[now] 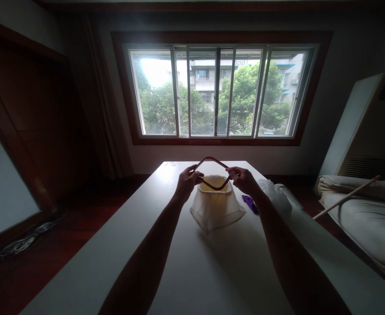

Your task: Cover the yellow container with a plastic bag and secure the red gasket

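Above the bag-lined bin (216,202), left fingers (196,175) and right fingers (232,173) grip a reddish frame (217,188).

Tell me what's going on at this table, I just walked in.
Someone's left hand and right hand are holding a reddish-brown, square-cornered ring by opposite sides, at a tilt above a yellowish container. A thin pale liner hangs over the container's outside. Whether the ring touches the rim is hard to tell. It all sits on a white table, with a purple item and a plastic bag to the right.
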